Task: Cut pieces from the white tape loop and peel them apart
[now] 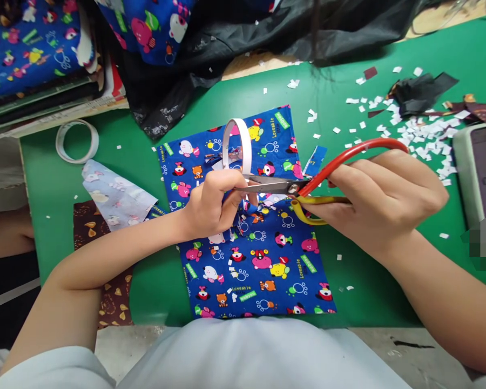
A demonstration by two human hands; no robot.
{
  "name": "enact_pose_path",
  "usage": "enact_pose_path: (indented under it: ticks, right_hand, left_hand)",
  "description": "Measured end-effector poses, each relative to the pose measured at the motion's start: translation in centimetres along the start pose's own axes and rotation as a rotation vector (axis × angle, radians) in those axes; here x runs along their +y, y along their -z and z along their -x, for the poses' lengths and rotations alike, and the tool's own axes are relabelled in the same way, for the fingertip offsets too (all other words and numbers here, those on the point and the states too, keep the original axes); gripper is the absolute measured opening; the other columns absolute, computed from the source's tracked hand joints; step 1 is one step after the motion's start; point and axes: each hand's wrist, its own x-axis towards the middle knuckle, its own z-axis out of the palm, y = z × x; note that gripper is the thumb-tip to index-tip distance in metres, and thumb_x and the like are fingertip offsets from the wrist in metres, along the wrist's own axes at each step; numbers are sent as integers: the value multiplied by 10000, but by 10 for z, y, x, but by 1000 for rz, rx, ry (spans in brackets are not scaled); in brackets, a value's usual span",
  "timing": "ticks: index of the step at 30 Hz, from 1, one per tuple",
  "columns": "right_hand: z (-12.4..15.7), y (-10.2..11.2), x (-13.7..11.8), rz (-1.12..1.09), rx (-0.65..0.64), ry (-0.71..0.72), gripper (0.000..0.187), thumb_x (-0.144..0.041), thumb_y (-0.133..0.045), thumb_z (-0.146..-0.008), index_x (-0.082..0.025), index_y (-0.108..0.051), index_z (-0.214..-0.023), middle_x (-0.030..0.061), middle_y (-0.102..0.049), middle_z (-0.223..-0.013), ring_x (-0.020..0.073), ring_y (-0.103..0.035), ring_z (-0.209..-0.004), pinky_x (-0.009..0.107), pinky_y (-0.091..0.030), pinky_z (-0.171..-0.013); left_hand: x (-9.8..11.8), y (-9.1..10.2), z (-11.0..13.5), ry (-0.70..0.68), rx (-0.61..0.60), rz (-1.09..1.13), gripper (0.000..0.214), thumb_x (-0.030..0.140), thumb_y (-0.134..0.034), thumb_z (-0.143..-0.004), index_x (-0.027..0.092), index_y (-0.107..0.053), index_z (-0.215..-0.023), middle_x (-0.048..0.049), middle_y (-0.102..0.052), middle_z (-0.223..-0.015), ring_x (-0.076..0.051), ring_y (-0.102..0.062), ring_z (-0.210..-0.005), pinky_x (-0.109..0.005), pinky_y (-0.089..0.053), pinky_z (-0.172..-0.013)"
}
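My right hand (pixel 392 200) grips scissors (pixel 294 188) with one red and one yellow handle, their blades pointing left. The blade tips reach the fingers of my left hand (pixel 216 205), which is closed around the lower side of a thin white roll of tape (pixel 246 146) standing on edge. Just what lies between the blades is hidden by those fingers. Beneath both hands a blue cloth (pixel 243 294) with cartoon animals is spread on the table. Small cut scraps (pixel 234 297) are scattered over it, and a narrow blue strip (pixel 315 160) lies by its right edge.
Another white tape roll (pixel 78 141) and a folded pale cloth piece (pixel 117 194) lie left on the green table (pixel 154 292). Many white bits (pixel 423 135) and black scraps (pixel 423 92) are at the right, near a phone-like device (pixel 465 173). Black plastic (pixel 243 40) covers the back.
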Motion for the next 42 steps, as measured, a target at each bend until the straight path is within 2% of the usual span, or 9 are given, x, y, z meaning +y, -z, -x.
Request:
enact_pose_path:
  ticks: [5,10,15,22,25,27,31,37,42]
  right_hand:
    - [1,1,1,-2,18,-13,311,-424,-634,-991,-190,-495,-843,-21,-424,-582,108,-263,-674,235,-256,-562]
    - [-1,1,3,6,36,-5,359,-423,-664,-971,-172,-512,-764,-26,-390,-535,91,-217,-643,220,-228,-537]
    - [-7,2,1,21,43,-9,386,-326,-759,-877,-162,-469,-683,-32,-352,-520,84,-188,-645,211,-180,-520]
    - [-11,1,-2,66,81,-6,258,-115,-588,-844,-164,-419,-655,-25,-265,-504,90,-167,-605,205,-148,-507]
    - [-9,2,-3,130,55,-3,353,-167,-529,-935,-149,-427,-598,-13,-281,-498,88,-170,-588,230,-172,-517]
    - [-8,2,-3,141,50,-4,422,-271,-591,-957,-147,-434,-586,-19,-312,-500,84,-176,-587,235,-179,-517]
    - [-8,1,-3,67,74,5,381,-291,-750,-841,-165,-462,-627,-49,-342,-485,78,-200,-591,219,-174,-506]
    - [-6,2,-9,35,15,-67,342,-314,-704,-887,-163,-514,-646,-54,-414,-490,45,-317,-548,204,-224,-520]
    - [2,-1,-6,-29,-82,-160,346,-368,-630,-934,-165,-588,-658,-26,-455,-496,57,-358,-558,220,-205,-530]
  left_hand:
    - [2,3,-5,9,-48,6,379,126,-476,-1011,313,-385,-1327,72,-707,-842,-43,-759,-773,-180,-648,-763]
    - [3,3,-6,61,-83,-22,305,197,-436,-1043,332,-331,-1295,81,-700,-807,-69,-776,-740,-220,-686,-750]
    - [4,3,-5,70,-87,-27,258,193,-429,-1050,318,-332,-1254,75,-737,-878,-59,-786,-741,-186,-696,-724]
    - [6,2,-6,75,-68,30,254,145,-433,-1039,307,-355,-1218,72,-751,-890,-63,-815,-847,-168,-709,-777]
    - [6,2,-5,117,-60,41,237,168,-440,-1043,319,-348,-1201,79,-760,-913,-67,-817,-841,-170,-717,-781]
    - [7,1,-4,132,-58,40,224,173,-432,-1046,319,-344,-1191,74,-767,-946,-64,-813,-825,-157,-710,-744]
    - [5,-1,-3,144,-44,31,195,187,-408,-1053,317,-336,-1181,58,-766,-963,-57,-788,-752,-171,-699,-694]
    - [1,0,-4,99,19,-11,168,221,-411,-1057,303,-386,-1201,55,-740,-931,-2,-677,-644,-137,-562,-594]
    - [-2,0,1,115,112,-117,133,314,-452,-1059,270,-427,-1181,45,-739,-945,3,-643,-676,-147,-504,-626]
